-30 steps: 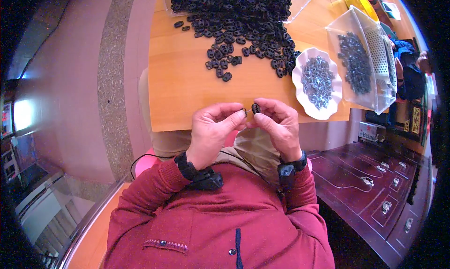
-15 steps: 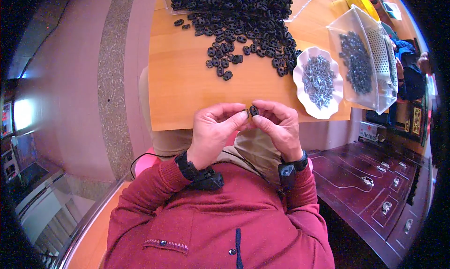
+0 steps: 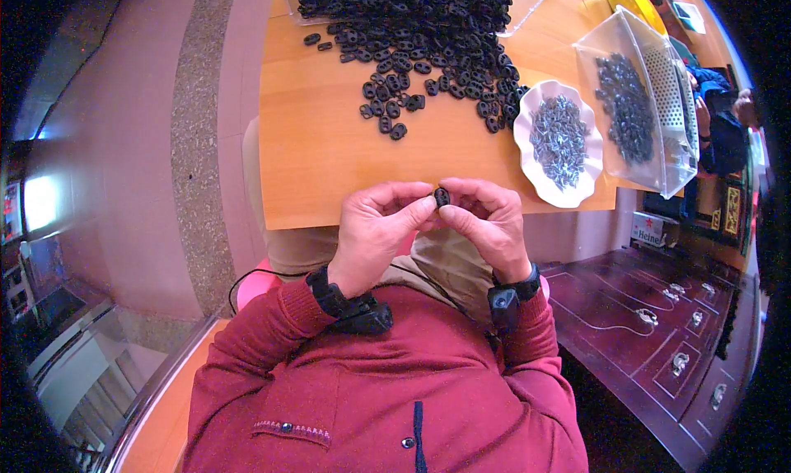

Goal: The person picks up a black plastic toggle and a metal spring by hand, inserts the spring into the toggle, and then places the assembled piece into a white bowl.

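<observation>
At the near edge of the wooden table (image 3: pixel 321 168), we see a small black piece (image 3: pixel 442 197) pinched between thumb and forefinger of the right hand (image 3: pixel 494 226) — a fingertip hold that likely suits its size. The left hand (image 3: pixel 371 230) has its pinched fingertips at the piece's left side; whether they grip it too, we cannot tell. Bare wood leaves room ahead, up to the loose black pieces (image 3: pixel 394 102). Rightward sits a scalloped white dish (image 3: pixel 526 156) of metal parts (image 3: pixel 560 139), probably for easy reach — a clear bin (image 3: pixel 647 176) just beyond.
</observation>
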Tool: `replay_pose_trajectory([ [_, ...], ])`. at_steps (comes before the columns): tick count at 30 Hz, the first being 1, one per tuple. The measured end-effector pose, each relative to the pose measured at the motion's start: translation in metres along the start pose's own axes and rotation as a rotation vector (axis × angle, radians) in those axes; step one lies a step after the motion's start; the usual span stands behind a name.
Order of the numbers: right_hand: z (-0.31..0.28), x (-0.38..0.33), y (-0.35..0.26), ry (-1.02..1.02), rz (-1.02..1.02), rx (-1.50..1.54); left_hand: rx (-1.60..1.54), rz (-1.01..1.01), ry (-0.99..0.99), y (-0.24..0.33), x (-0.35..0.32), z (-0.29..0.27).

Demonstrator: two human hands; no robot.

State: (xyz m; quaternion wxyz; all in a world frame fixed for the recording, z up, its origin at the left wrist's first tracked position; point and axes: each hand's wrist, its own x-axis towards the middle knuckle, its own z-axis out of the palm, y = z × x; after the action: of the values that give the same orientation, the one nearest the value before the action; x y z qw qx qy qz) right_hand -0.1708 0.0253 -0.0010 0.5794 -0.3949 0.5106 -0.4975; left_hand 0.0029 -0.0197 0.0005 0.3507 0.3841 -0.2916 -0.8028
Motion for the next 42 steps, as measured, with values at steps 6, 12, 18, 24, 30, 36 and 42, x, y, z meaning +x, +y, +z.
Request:
replay_pose_trajectory([
  [6,0.0007,0.0002,-0.0018,0.003,-0.005,-0.003,0.003,-0.015,0.003,0.0007,-0.0002,0.0012],
  [12,-0.0012,0.0001,-0.0008,-0.017,0.003,0.001,-0.016,-0.020,0.003,-0.0016,0.0008,0.0004],
  [18,-0.0006,-0.0015,-0.0062,-0.014,-0.014,-0.008,-0.002,-0.051,-0.025,-0.0019,0.0000,-0.0021],
  [24,-0.0026,-0.0048,-0.0082,-0.057,-0.053,0.058,-0.026,-0.152,-0.075,0.0015,-0.0012,-0.0017],
  [30,-0.0037,-0.0068,-0.0067,-0.082,-0.073,0.140,-0.097,-0.234,-0.131,0.0042,-0.0027,-0.0035],
  [36,-0.0072,-0.0076,-0.0031,-0.161,-0.104,0.167,-0.122,-0.240,-0.189,0.0058,-0.0036,-0.0028],
  [42,-0.0020,-0.0078,-0.0065,-0.113,-0.043,0.166,-0.146,-0.227,-0.229,0.0028,0.0019,-0.0051],
])
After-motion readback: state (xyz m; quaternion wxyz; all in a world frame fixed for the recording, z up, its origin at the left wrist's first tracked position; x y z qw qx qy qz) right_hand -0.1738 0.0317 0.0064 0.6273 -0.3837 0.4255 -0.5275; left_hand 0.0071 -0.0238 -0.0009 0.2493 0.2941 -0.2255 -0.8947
